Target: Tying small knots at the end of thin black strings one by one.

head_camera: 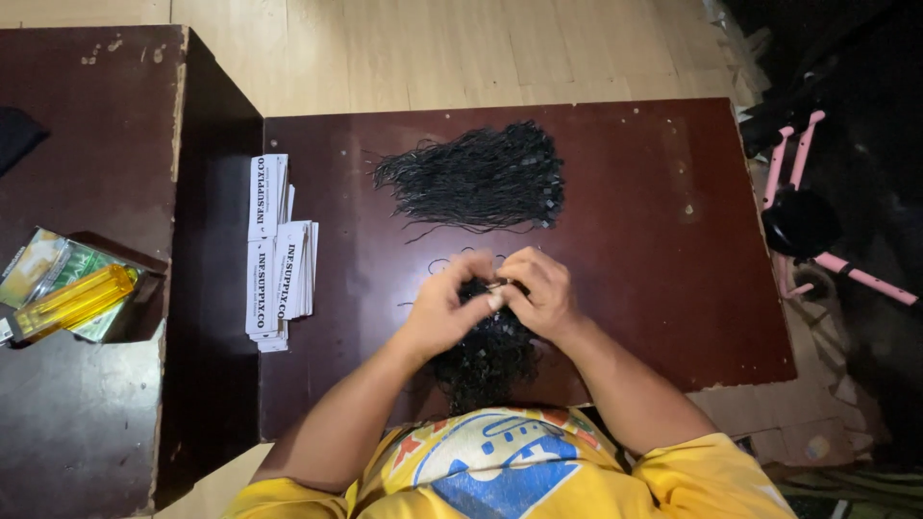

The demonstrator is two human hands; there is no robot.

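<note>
From where I watch, the work centres on a small pale tag [496, 285] pinched between both sets of fingertips, just above a dark heap of black strings [481, 360] that lies on the near edge of the dark brown table [654, 259], close to the person's chest; the left hand [444, 303] is closed, thumb and forefinger clamped on the tag or the cord at it, and the right hand [538, 293] is closed against it from the other side, fingers curled over the same spot; I cannot tell exactly which hand bears the tag and which the string, for the fingers hide the join.

Beyond the hands, farther up the table, a second bundle of black strings [476, 178] lies fanned out and tidier, with small dark ends gathered at its right side; to the left, at the table's edge, stand stacks of white printed cards [277, 250].

I judge the job to be midway: one piece is in hand, both heaps are sizeable, and a good many cards remain stacked; which heap is the finished one I cannot say.

On the lower side table at far left sits a yellow lighter [72, 300] on green packets [43, 264].
</note>
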